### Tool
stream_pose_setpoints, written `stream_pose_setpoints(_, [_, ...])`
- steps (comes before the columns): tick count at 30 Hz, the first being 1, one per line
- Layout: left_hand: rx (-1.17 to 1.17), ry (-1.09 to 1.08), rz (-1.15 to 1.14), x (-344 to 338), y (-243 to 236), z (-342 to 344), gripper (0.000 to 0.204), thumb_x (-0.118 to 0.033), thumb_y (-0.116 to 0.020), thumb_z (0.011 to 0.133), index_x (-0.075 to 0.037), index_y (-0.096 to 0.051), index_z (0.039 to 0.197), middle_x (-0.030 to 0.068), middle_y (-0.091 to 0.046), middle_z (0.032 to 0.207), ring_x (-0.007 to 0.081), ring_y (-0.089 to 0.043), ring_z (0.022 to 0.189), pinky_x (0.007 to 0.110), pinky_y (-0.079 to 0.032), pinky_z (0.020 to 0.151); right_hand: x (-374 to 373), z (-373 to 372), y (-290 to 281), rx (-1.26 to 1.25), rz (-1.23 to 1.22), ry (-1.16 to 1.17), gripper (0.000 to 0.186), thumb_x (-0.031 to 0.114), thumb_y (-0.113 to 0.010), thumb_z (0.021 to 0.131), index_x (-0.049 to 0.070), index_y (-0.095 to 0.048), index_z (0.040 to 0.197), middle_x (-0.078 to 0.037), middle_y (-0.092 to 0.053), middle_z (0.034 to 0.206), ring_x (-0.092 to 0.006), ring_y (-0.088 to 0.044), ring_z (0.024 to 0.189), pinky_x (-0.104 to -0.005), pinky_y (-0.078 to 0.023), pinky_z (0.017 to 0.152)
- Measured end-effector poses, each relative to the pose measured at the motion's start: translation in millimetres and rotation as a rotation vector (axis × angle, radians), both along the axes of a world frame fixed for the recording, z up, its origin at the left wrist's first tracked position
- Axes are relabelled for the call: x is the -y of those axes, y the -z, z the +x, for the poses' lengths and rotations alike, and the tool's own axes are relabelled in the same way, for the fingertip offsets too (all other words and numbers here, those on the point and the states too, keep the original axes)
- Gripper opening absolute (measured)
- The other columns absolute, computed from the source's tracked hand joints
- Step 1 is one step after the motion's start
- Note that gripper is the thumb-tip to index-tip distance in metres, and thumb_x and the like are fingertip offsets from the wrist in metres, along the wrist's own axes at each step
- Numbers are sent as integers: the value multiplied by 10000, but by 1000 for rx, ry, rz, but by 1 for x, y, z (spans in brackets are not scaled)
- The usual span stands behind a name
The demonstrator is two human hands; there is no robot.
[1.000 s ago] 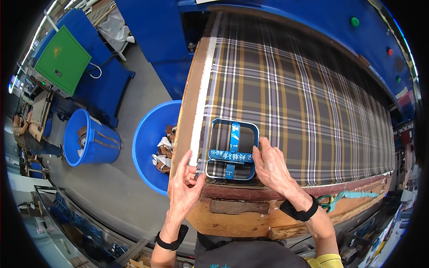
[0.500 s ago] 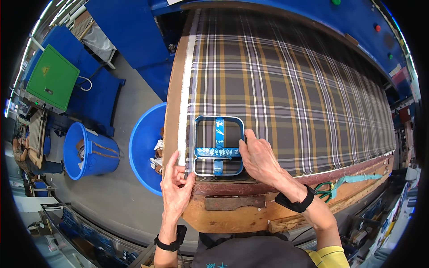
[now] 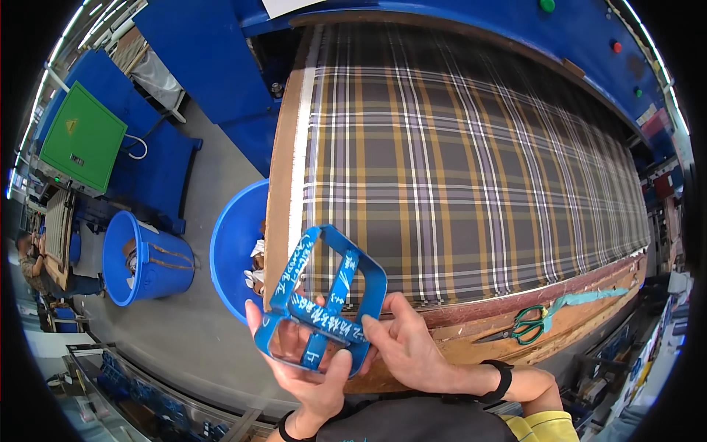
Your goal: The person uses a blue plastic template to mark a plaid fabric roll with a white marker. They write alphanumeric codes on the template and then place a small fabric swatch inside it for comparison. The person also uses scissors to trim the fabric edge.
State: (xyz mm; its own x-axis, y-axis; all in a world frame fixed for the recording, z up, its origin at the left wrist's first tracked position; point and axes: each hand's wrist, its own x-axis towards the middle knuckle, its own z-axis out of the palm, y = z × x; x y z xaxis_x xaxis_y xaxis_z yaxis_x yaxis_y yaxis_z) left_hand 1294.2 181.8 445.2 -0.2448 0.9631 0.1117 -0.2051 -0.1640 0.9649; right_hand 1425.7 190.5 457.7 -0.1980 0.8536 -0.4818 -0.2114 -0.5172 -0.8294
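Frame (image 3: pixel 321 317), blue, deep-walled, round-cornered, crossbarred, marked with white handwriting; tilted, pinched in the grip of left hand (image 3: pixel 317 390) and right hand (image 3: pixel 409 351).

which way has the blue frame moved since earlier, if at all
Yes: lifted off the plaid cloth, the blue frame has come toward the camera, tilted, and now reaches past the cloth's near edge.

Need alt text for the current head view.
A person's left hand and right hand hold a tilted blue open frame with crossbars over a table's near edge. Plaid fabric covers the table; green-handled scissors lie along its wooden near edge, and a blue tub holding scraps stands beside it at left.
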Motion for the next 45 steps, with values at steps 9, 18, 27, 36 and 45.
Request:
stream_pose_setpoints(9, [116,382,-461,-17,-27,-53,996,-61,-606,665,-36,-105,1526,225,-610,1117,323,-673,935,433,-541,889,-23,58,-25,1149,1031,-432,367,262,-680,871,-26,-560,1065,-70,-527,616,-178,-553,525,-311,-419,370])
stream_pose_setpoints(18, [58,1076,-693,-49,-27,-67,832,-2,-601,861,-69,-124,1539,117,-375,1450,182,-422,1275,312,-358,1062,-3,57,-15,1108,1177,-880,474,44,-577,798,-126,-495,1232,-17,-474,494,-125,-500,416,-281,-378,341])
stream_pose_setpoints(27, [-314,228,-162,-81,21,-75,716,-66,-602,926,-41,-191,1513,179,-611,1234,193,-611,1076,354,-497,943,-30,41,10,903,644,-335,431,-19,-505,878,-184,-346,1244,-125,-462,425,-305,-499,341,-414,-374,360])
stream_pose_setpoints(36, [-822,342,-73,-61,55,-67,880,-4,-669,823,-41,-135,1522,80,-660,1211,271,-563,1176,387,-387,1037,-53,32,45,1068,671,-216,429,-63,-496,825,-260,-348,1176,-145,-464,432,-319,-516,370,-416,-411,406])
stream_pose_setpoints(45, [-858,327,-69,-60,57,-68,916,26,-684,778,-72,-163,1524,160,-681,1134,269,-628,1082,401,-473,982,-54,23,51,1070,662,-223,520,-74,-534,774,-294,-320,1195,-140,-493,491,-289,-522,390,-382,-419,400])
